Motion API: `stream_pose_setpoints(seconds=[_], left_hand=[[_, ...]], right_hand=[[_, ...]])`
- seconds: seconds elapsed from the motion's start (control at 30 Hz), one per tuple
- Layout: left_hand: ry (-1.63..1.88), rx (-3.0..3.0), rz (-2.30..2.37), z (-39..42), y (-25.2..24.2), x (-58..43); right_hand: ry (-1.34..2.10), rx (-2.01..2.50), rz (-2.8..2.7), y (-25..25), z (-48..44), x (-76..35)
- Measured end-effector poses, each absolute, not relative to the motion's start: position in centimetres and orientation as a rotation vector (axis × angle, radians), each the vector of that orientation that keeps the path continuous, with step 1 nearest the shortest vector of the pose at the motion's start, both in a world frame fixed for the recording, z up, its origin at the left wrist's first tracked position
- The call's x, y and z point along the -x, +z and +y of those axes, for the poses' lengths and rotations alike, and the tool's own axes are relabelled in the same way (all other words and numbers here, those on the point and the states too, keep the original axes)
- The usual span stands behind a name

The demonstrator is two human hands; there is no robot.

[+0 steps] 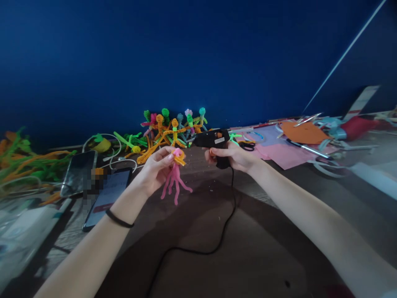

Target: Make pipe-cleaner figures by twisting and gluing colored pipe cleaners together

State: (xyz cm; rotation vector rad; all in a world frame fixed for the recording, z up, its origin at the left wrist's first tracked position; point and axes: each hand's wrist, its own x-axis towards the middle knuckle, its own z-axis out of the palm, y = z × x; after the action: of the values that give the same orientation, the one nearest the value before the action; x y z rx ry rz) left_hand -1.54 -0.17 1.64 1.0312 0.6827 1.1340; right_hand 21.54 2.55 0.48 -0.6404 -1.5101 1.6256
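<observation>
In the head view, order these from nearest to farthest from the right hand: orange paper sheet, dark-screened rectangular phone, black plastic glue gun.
1. Black plastic glue gun: held in right hand.
2. Orange paper sheet: right side.
3. Dark-screened phone: far left.

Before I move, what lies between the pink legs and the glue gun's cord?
The head view shows dark tabletop with small pale specks between the pink legs and cord.

Blurring and hiding around the glue gun (pixel 203 139)
The right hand (pixel 233 155) is covering part of its grip; below it, the cord (pixel 198 251) is running out of frame; far right of it, a red item (pixel 356 126) is blurring.
</observation>
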Motion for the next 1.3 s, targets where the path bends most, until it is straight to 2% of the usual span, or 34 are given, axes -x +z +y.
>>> stream_pose_setpoints(seconds=[0.13, 0.43, 0.63, 0.73, 0.8, 0.87, 1.0, 1.17, 1.3], left_hand=[[1.151, -1.024, 0.739, -0.2, 1.9, 1.6], [1.162, -1.031, 0.737, -0.3, 2.0, 1.5], [1.158, -1.038, 0.716, -0.4, 1.8, 1.3], [1.176, -1.017, 0.718, -0.6, 1.8, 1.0], [1.192, -1.008, 0.712, -0.7, 1.8, 0.8], [1.209, -1.007, 0.706, -0.8, 1.9, 0.5], [1.230, -1.021, 0.718, -1.2, 2.0, 0.0], [1.226, -1.053, 0.728, -1.9, 2.2, -0.7], [1.301, -1.087, 0.710, -2.0, 2.3, -1.0]], right_hand=[[1.719, 0.869, -1.409, 0.3, 2.8, -21.5], [1.603, 1.477, -1.806, -1.2, 2.7, -20.3], [0.791, 1.991, -2.327, -0.9, 1.6, -19.7], [0.431, 2.023, -2.356, -0.3, 1.2, -19.5], [0.324, 1.893, -2.325, 0.4, 0.7, -19.3], [0.418, 1.583, -2.258, 1.3, -0.1, -19.0], [0.815, 0.998, -2.021, 2.5, -1.9, -18.2], [0.920, 0.831, -1.824, 2.5, -2.9, -17.5], [1.241, 0.856, -1.709, 2.6, -2.4, -17.5]])
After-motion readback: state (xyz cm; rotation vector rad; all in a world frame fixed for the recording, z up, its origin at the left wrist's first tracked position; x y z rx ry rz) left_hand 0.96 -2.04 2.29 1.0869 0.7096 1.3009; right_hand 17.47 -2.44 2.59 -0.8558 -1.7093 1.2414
